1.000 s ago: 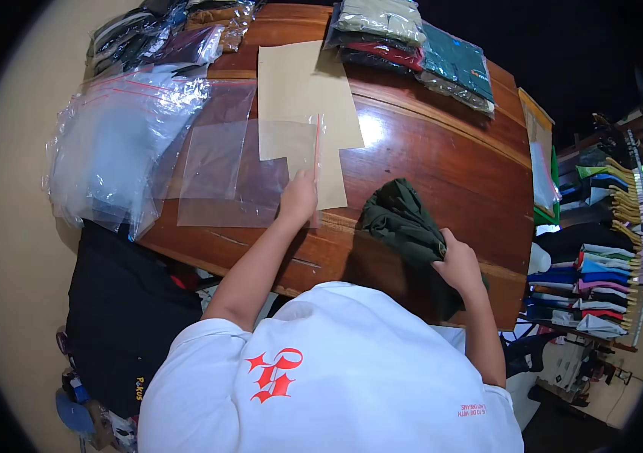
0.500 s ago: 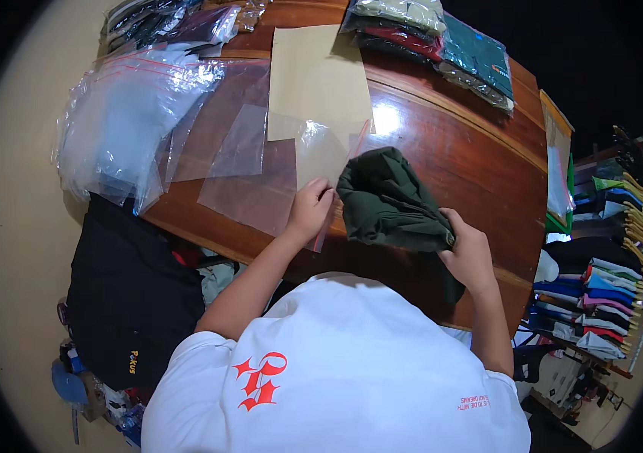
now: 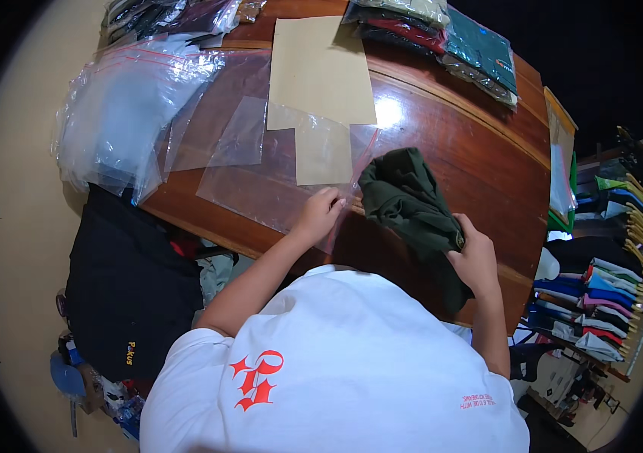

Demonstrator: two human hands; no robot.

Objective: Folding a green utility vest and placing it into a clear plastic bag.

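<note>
A dark green folded garment hangs slanting above the table, with one loose part drooping near my body. My right hand is closed round its right end. Close to the garment's left side, my left hand has its fingers curled together over the right edge of a clear plastic bag; what they pinch, if anything, is hidden. That bag lies flat and has a red strip along its right edge. A tan cardboard sheet with a narrower lower part lies beyond my left hand, its lower part overlapping the bag.
A heap of clear bags covers the table's left side. Packed garments are stacked at the far right, with more packed clothes at the far left. Black cloth hangs at the left; a clothes rack stands right.
The green garment and my right hand have shifted slightly right, and the garment's folds have slumped. My left hand has also moved a little right.
</note>
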